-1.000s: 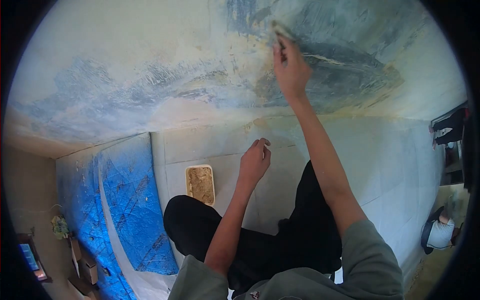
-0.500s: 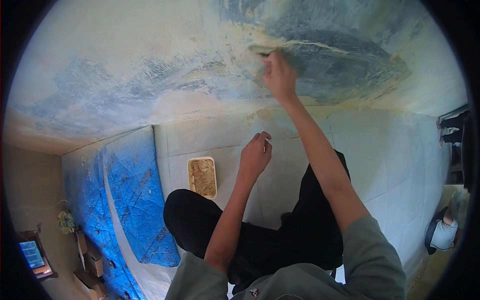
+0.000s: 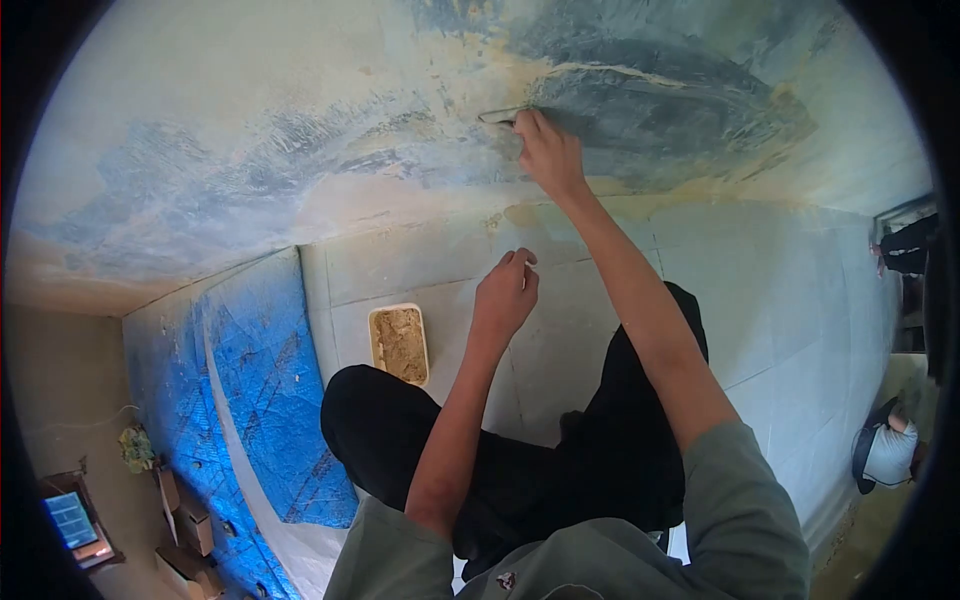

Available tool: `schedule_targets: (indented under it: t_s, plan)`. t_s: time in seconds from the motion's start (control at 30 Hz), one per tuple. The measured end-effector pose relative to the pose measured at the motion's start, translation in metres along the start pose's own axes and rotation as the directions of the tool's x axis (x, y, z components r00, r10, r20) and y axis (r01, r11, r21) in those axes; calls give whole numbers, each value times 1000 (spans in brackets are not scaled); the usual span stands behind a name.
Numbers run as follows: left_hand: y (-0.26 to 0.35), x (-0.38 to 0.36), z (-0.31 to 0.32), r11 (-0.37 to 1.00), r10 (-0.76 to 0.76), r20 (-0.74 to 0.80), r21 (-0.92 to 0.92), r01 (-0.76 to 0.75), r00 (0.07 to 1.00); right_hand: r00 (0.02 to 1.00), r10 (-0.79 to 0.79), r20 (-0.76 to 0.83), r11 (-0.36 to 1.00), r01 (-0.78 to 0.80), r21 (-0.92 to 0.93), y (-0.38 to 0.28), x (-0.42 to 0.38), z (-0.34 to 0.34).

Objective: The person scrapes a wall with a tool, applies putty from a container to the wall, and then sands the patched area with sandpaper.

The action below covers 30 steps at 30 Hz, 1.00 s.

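My right hand is closed around a putty knife, its thin pale blade lying against the patchy wall. Grey and yellowish smears cover the wall around the blade. Lower down, my left hand hovers over the floor with its fingers curled in. A small whitish spot shows at its fingertips, too small to name. To the left of that hand, a cream rectangular tub of tan, putty-like paste stands on the tiles, near my bent knee.
Blue sheeting covers the floor at left. Cardboard boxes and a small window are beyond it. Pale tiles extend right, where another person is at the edge. Dark clothing shows above that person.
The putty knife has moved down and slightly left along the wall with my right hand, and its blade looks sharper now. My left hand stays curled. The view has shifted slightly.
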<state>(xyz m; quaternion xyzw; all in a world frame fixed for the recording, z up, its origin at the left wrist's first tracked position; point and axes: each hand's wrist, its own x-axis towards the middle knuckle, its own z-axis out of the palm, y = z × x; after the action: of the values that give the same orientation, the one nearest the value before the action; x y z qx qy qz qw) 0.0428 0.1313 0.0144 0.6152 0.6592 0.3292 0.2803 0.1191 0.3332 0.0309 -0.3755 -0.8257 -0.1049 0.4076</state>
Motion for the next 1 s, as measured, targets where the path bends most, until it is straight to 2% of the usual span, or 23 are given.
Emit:
schedule_targets:
  t_s: [0.1, 0.2, 0.27, 0.33, 0.37, 0.5, 0.57, 0.6, 0.67, 0.7, 0.77, 0.8, 0.87, 0.9, 0.97, 1.0]
  plan:
    - [10, -2, 2, 1000, 2, -7, -27, -3, 1000, 998, 0, -59, 998, 4, 61, 0, 11, -11]
    - [8, -4, 1, 999, 8, -11, -42, -9, 1000, 993, 24, -117, 1000, -23, 9, 0, 8, -3]
    - [6, -3, 3, 999, 20, -14, -40, -20, 1000, 994, -7, 109, 997, 15, -72, -4, -13, 12]
    - [2, -2, 2, 999, -7, 14, 40, 6, 1000, 993, -39, 113, 995, 49, -86, -7, -22, 21]
    - [2, -1, 1, 999, -7, 16, 42, 6, 1000, 990, -75, 118, 991, 87, -98, -8, -25, 25]
    - [3, -6, 2, 1000, -9, 0, -3, 9, 1000, 983, -50, 178, 994, 66, -83, -1, -32, 27]
    - [4, -7, 0, 1000, -8, -9, -4, 8, 1000, 990, 92, 103, 996, -93, 7, -2, -36, 23]
    - [4, -7, -1, 1000, -6, -6, -9, 6, 1000, 990, 93, 105, 996, -94, 2, -4, -39, 21]
    - [3, -7, -3, 1000, -1, -1, -12, 1, 1000, 962, 271, 25, 962, -270, -36, -7, -45, 25]
    - [2, -8, -4, 1000, -10, 6, 6, 10, 1000, 961, 275, 22, 961, -274, -37, -10, -48, 28]
    - [1, -10, -5, 999, -23, 21, 25, 23, 1000, 877, 480, -22, 877, -481, -13, -19, -53, 34]
    - [0, -11, -5, 1000, -6, 14, 31, 6, 1000, 875, 484, -20, 875, -484, -13, -24, -54, 38]
    - [-1, -14, -3, 999, 12, 10, 37, -12, 1000, 763, 633, 133, 774, -630, -69, -31, -52, 47]
    - [-2, -14, -4, 999, 28, 4, 34, -28, 1000, 761, 635, 130, 772, -632, -70, -34, -49, 50]
    - [-5, -15, -3, 998, 50, -4, 36, -50, 999, 796, 509, 327, 845, -535, -13, -38, -41, 56]
    - [-7, -15, -4, 997, 56, -6, 45, -56, 998, 797, 511, 321, 844, -536, -11, -36, -40, 55]
